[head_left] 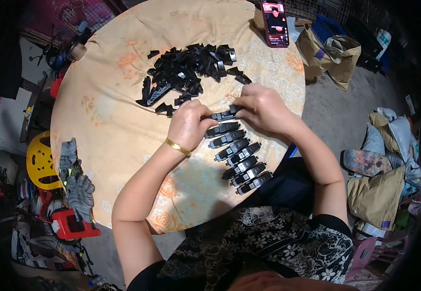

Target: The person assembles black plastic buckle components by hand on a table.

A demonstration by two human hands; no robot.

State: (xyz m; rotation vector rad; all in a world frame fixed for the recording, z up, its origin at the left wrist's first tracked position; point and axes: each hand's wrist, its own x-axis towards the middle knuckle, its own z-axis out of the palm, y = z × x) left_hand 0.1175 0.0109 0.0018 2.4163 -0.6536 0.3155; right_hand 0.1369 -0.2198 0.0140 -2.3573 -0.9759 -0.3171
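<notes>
A small black plastic piece (223, 116) is pinched at its two ends between my hands, just above the table. My left hand (189, 123), with a gold bangle at the wrist, grips its left end with thumb and fingers closed. At the other end, the fingers of my right hand (263, 107) are closed on it and partly cover it. Just below my hands, several similar black plastic pieces (240, 153) lie side by side in a slanting row that runs toward my body. Beyond my hands sits a loose heap of black plastic parts (184, 68).
The round table wears a floral cream tablecloth (109, 131). A phone (275, 24) stands upright at its far right edge. Grey gloves (77, 182) hang over the left edge, near a yellow plastic seat (42, 160). Brown paper sacks (377, 199) lie on the floor at right.
</notes>
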